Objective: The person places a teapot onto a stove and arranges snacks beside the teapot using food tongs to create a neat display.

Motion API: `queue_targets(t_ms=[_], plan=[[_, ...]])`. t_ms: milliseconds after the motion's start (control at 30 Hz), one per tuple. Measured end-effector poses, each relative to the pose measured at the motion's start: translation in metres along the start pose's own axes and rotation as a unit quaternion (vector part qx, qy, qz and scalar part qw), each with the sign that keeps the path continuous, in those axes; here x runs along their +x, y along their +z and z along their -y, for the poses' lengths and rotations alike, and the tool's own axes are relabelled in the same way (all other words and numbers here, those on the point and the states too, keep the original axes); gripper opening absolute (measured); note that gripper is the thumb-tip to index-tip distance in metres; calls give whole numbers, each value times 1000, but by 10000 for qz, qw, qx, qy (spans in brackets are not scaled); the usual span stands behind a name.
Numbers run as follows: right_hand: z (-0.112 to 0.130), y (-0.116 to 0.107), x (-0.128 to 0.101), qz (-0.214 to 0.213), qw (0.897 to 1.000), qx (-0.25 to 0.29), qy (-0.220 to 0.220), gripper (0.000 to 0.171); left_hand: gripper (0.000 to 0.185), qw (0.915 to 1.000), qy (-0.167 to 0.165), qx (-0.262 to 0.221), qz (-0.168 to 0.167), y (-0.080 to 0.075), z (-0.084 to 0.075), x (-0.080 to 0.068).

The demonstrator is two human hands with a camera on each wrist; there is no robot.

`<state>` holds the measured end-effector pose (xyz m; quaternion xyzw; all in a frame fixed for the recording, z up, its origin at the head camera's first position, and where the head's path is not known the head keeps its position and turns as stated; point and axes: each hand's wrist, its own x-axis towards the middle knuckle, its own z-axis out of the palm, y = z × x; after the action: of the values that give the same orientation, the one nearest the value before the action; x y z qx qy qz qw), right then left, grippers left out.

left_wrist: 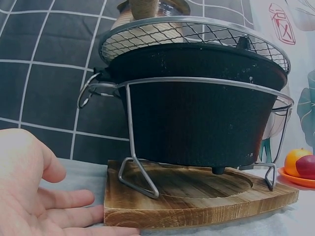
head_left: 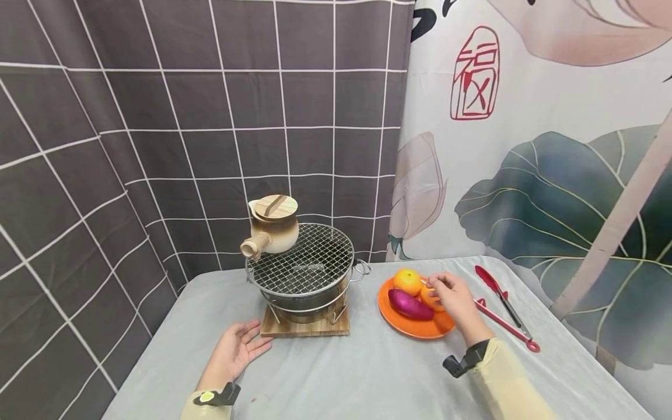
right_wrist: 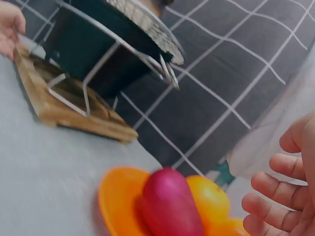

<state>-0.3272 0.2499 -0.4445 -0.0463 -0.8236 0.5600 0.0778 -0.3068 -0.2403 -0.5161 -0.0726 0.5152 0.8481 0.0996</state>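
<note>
My left hand (head_left: 237,350) lies palm up on the cloth with its fingers spread, fingertips right at the front left corner of the wooden board (left_wrist: 197,216). A round black stove (left_wrist: 197,113) stands over that board in a wire frame, topped by a wire mesh grill (head_left: 320,256). On the grill sits a beige-brown clay pot (head_left: 283,236) with a wooden lid and a side handle. My right hand (head_left: 454,300) hovers over the right side of an orange plate (head_left: 415,331), fingers loosely bent and holding nothing. The plate bears oranges (head_left: 408,282) and a purple, elongated vegetable (head_left: 410,305).
Right of the plate lie red-and-black tongs (head_left: 506,306) with spread arms. A grey cloth (head_left: 341,379) covers the table. Behind it hang a dark grid-patterned curtain (head_left: 310,105) and a lotus-printed curtain (head_left: 525,192).
</note>
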Motion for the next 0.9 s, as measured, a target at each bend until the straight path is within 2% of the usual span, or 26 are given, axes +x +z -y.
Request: queue_targets(t_ms=[167, 300, 533, 667, 800, 900], plan=[[-11, -18, 6, -78, 9989, -468, -20, 39, 61, 10000, -22, 8, -49, 1, -2, -1], [-22, -30, 9, -329, 9948, -959, 23, 41, 61, 10000, -9, 53, -77, 2, -3, -2], [-37, -44, 12, -803, 9806, -1788, 20, 43, 61, 9999, 35, 84, -135, 3, -2, -3], [-45, -50, 12, -1196, 9667, -2257, -136, 46, 61, 9998, 79, 140, -117, 2, 1, -2], [-54, -56, 11, -1500, 9537, -2606, -63, 59, 60, 9996, 144, 234, -66, 2, 2, -1], [-61, -60, 10, -1501, 9499, -2738, 140, 84, 60, 9995, 175, 266, -86, 2, 3, 0]])
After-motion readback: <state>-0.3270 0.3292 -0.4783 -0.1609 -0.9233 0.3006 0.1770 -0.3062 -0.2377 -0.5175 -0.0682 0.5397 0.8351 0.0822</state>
